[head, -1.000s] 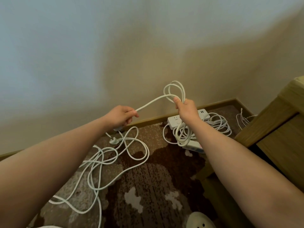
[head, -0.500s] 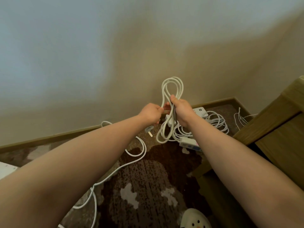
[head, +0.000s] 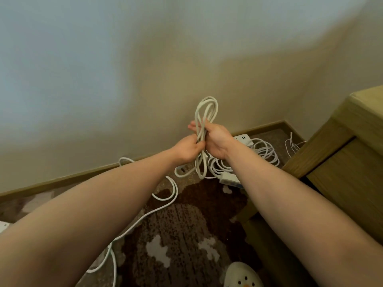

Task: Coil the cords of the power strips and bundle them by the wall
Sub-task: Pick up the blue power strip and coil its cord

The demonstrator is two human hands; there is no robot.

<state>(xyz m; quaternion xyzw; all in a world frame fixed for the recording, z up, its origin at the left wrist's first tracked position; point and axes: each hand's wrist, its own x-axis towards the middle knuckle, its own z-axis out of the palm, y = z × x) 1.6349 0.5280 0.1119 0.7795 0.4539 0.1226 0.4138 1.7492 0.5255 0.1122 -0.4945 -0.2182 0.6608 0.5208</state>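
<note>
1. Head view, far left: a white block point(head: 3, 226) sits at the frame's edge, possibly the strip this cord belongs to; I cannot tell.
2. The loose cord point(head: 165, 206) trails across the patterned carpet point(head: 182, 235) toward the hands, slack so that more can be drawn up.
3. The left hand point(head: 187, 149) pinches the strands just below the right hand, fingers curled round them, likely to guide the next loop in.
4. The coil point(head: 205, 112) stands upright between the hands, loops rising above and hanging below, held clear of the floor so they stay even.
5. The right hand point(head: 217, 141) grips the coil's middle, its fingers partly straightened behind the strands and its thumb across them, acting as the anchor.
6. Behind, a power strip point(head: 242, 138) lies by the wall point(head: 248, 69) with its coiled cord point(head: 263, 156); a second strip point(head: 229, 180) lies nearer.
7. Far right stands a wooden cabinet point(head: 344, 162).
</note>
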